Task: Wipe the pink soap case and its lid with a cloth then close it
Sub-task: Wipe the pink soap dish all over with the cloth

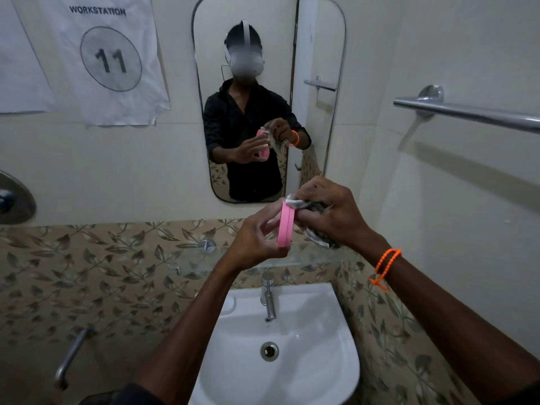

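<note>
A pink soap case part (285,225) is held on edge at chest height above the sink, its rim facing me. My left hand (257,238) grips it from the left, fingers curled round its edge. My right hand (336,213) holds a crumpled grey-and-white cloth (314,226) and presses it against the right face of the pink piece. Whether this piece is the case or its lid, I cannot tell. An orange bracelet (385,266) circles my right wrist.
A white sink (330,358) with a chrome tap (268,296) lies below my hands. A mirror (267,83) hangs on the wall ahead. A steel towel rail (467,112) runs along the right wall; a pipe handle (70,358) sits low left.
</note>
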